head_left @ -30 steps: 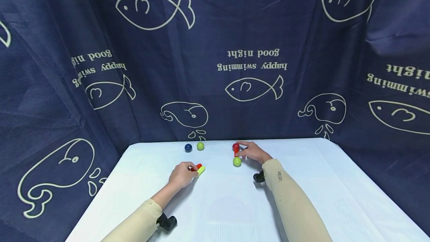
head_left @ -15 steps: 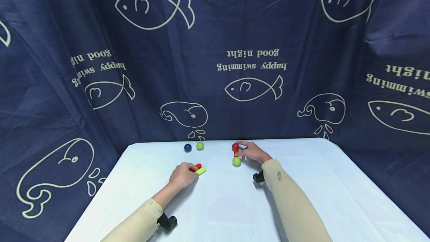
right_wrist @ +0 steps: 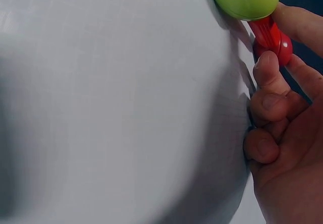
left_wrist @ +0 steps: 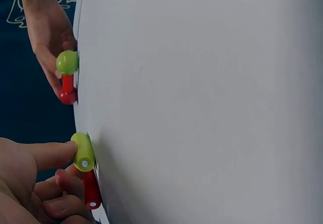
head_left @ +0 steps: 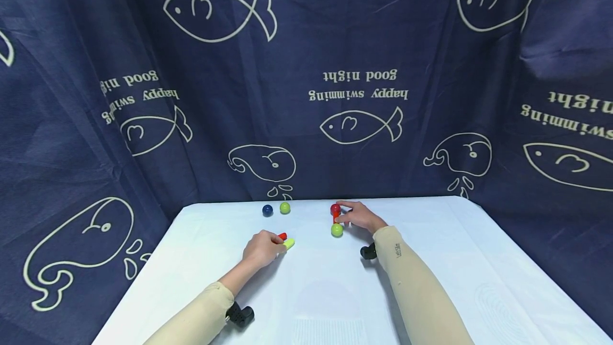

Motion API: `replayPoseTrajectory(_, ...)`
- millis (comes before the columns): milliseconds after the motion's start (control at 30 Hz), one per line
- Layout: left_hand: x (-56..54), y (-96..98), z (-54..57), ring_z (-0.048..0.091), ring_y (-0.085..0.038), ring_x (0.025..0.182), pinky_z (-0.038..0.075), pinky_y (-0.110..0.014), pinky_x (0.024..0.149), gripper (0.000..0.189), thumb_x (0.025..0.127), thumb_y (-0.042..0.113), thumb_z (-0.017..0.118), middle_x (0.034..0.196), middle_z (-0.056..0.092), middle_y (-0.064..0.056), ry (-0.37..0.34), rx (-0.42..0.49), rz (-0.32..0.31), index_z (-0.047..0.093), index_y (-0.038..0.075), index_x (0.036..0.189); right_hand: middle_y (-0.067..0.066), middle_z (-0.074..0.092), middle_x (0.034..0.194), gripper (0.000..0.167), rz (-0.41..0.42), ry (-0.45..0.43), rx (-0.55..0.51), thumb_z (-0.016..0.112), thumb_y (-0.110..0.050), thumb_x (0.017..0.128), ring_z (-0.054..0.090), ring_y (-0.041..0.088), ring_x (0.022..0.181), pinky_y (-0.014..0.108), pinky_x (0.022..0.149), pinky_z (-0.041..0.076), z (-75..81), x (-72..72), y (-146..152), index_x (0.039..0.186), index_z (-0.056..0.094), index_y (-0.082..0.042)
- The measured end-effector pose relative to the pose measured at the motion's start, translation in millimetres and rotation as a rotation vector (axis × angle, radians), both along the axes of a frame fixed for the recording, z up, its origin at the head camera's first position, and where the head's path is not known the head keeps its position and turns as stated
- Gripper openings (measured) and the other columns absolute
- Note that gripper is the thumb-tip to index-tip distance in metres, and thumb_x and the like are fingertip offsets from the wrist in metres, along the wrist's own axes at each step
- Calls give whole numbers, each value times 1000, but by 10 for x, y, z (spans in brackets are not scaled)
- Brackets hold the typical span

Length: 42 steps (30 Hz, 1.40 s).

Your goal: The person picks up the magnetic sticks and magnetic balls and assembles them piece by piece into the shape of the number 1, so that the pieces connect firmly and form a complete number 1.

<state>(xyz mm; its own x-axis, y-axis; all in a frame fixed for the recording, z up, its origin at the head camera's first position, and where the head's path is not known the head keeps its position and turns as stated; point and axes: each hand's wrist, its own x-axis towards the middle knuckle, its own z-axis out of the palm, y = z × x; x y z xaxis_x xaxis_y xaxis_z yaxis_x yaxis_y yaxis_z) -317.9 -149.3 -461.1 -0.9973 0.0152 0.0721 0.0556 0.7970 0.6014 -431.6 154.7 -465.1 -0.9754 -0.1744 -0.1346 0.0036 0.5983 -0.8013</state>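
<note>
My left hand (head_left: 261, 249) pinches a yellow-green magnetic rod (left_wrist: 83, 152) between thumb and index finger, low over the white table. Just beyond it lies a red rod (left_wrist: 92, 190), partly hidden by the curled fingers; whether they touch it I cannot tell. Toward the back of the table, my right hand (head_left: 361, 217) holds a small joined piece by its far end. That piece is a short red rod (left_wrist: 67, 82) with a red ball (head_left: 335, 210) at its far end and a green ball (head_left: 337, 230) at its near end.
A dark blue ball (head_left: 267, 210) and another green ball (head_left: 284, 207) sit side by side near the back edge of the white table (head_left: 330, 276). Behind that edge hangs a navy curtain (head_left: 287, 89) with fish and whale drawings.
The left hand has shifted slightly to the right with the yellow-green rod, whose visible end now points a little farther right. The right hand and its joined piece have stayed practically still.
</note>
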Motion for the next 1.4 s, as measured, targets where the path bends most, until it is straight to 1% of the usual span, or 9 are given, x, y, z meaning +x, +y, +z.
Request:
replayPoseTrajectory(233,15,46,45,60,-15,70,46,-32,63,15,82,19,78,87,74,-2,-25,-42,-1,81,10,93,5,67,86,69,11,18,-21,78,-28,85,54,20,80,31,71,37,-1,10,4,148,52,-21)
replayPoseTrajectory(500,-24,77,75,59,-16,67,46,-32,60,15,81,20,78,84,74,-1,-73,-125,0,81,10,91,6,66,99,69,14,-3,-21,77,-29,86,56,21,86,33,76,39,1,-4,11,149,50,-22)
replayPoseTrajectory(600,-37,94,82,58,-16,64,45,-31,57,14,79,21,80,78,72,0,-83,-149,-8,81,10,87,7,67,97,70,10,-4,-23,78,-29,85,56,21,86,34,77,38,5,-2,7,149,51,-21)
replayPoseTrajectory(733,-38,115,85,57,-16,60,42,-31,53,8,76,20,81,68,68,2,-75,-154,-20,81,13,80,6,66,97,69,7,-7,-20,78,-30,85,56,21,85,34,76,38,15,3,0,149,51,-22)
replayPoseTrajectory(833,-38,129,81,56,-16,58,42,-31,52,6,74,20,81,66,67,3,-65,-137,-24,81,15,76,7,66,97,70,6,-8,-25,79,-30,85,56,21,84,34,75,38,20,3,1,148,52,-22)
replayPoseTrajectory(933,-51,139,64,55,-16,58,41,-30,53,5,73,20,81,66,67,3,-71,-108,-19,81,15,75,6,66,96,70,6,-9,-25,79,-30,84,56,21,83,33,74,38,19,1,6,148,52,-22)
replayPoseTrajectory(1067,-68,151,29,54,-16,57,40,-29,53,7,73,19,82,63,65,2,-80,-63,-10,79,13,72,6,66,92,71,6,-5,-15,79,-31,84,55,21,84,34,76,37,16,-3,10,149,51,-22)
replayPoseTrajectory(1200,-78,171,-8,51,-16,57,37,-29,52,12,72,20,82,61,62,1,-80,-22,8,76,11,67,7,66,92,70,3,-5,-15,79,-30,84,55,22,84,35,76,37,18,-3,4,149,51,-22)
replayPoseTrajectory(1400,-77,221,-1,44,-16,57,34,-28,51,19,72,20,84,61,55,0,-129,75,46,71,8,65,6,66,95,69,9,-2,-19,79,-30,85,56,22,85,34,77,39,18,2,-1,148,52,-22)
